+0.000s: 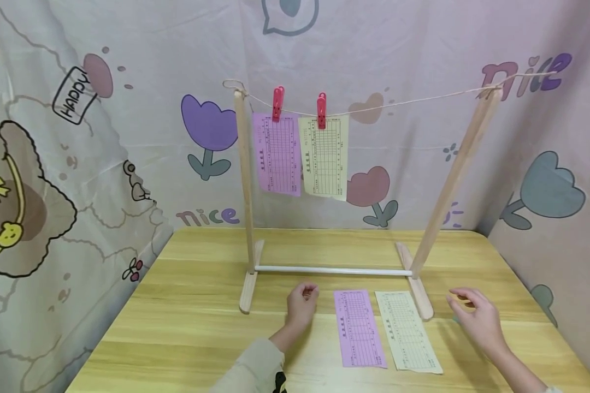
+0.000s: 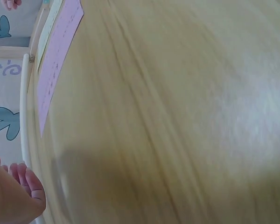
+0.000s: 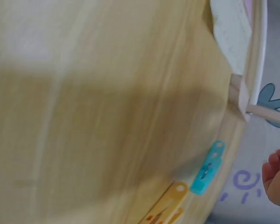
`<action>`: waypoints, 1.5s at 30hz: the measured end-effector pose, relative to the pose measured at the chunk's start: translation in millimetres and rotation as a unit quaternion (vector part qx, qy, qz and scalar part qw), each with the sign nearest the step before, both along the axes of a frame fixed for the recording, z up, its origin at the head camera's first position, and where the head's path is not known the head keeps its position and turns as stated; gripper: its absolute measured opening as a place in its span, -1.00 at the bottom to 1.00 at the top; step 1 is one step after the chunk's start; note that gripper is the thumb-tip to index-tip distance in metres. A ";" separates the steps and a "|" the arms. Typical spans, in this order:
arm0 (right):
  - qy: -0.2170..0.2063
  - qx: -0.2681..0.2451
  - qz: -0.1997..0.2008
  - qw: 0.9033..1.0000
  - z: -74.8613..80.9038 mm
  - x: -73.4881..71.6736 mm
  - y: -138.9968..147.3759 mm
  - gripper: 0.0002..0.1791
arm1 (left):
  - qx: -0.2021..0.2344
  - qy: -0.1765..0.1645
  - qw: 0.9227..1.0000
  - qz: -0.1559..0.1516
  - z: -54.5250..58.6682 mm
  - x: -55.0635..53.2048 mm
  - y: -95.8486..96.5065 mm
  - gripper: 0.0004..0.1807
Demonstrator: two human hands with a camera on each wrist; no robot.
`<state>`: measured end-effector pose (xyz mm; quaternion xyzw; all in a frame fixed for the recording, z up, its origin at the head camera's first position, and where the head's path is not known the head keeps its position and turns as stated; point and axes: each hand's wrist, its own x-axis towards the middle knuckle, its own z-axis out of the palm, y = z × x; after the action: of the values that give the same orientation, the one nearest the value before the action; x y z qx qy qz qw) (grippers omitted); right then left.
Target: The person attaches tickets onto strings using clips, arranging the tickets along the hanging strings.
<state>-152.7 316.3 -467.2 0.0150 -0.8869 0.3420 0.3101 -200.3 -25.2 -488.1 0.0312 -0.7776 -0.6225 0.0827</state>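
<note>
My left hand (image 1: 302,307) is near the table, left of the paper slips, its fingers loosely curled around nothing. Over the table's right side, my right hand (image 1: 479,322) hovers with bent fingers and nothing in them. In the right wrist view a teal clothespin (image 3: 207,168) and a yellow clothespin (image 3: 165,205) lie on the table below that hand; in the head view it mostly hides them. Between the hands lie a purple printed slip (image 1: 360,328) and a pale yellow-green slip (image 1: 408,331). Two red clothespins hold a purple slip (image 1: 277,155) and a yellow slip (image 1: 324,158) on a string.
A wooden stand stretches the string (image 1: 398,103) between its left post (image 1: 246,185) and its leaning right post (image 1: 454,185). A white rod (image 1: 331,271) joins the feet low over the table (image 1: 187,305). Behind hangs a printed cloth (image 1: 206,54).
</note>
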 end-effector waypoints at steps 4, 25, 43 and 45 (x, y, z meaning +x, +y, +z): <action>-0.011 0.006 -0.002 1.000 -4.6 0.5 4.8 -0.78 | -0.014 -0.010 1.000 0.009 -2.8 0.0 4.8 -0.90; -0.192 0.026 -0.006 0.981 -12.3 9.3 32.8 -0.43 | -0.088 -0.043 0.995 0.036 -9.9 10.5 33.9 -0.78; -0.232 0.070 0.036 0.970 -14.4 6.5 39.8 -0.39 | -0.213 -0.024 0.975 0.057 -21.3 12.8 48.6 -0.52; -0.238 0.071 0.042 0.968 -14.6 6.7 40.0 -0.39 | -0.228 -0.030 0.971 0.062 -21.9 12.6 50.2 -0.49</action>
<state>-146.1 356.3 -481.8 -0.0081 -0.9559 0.2842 0.0733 -187.7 24.9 -510.0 0.0787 -0.8975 -0.4216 0.1029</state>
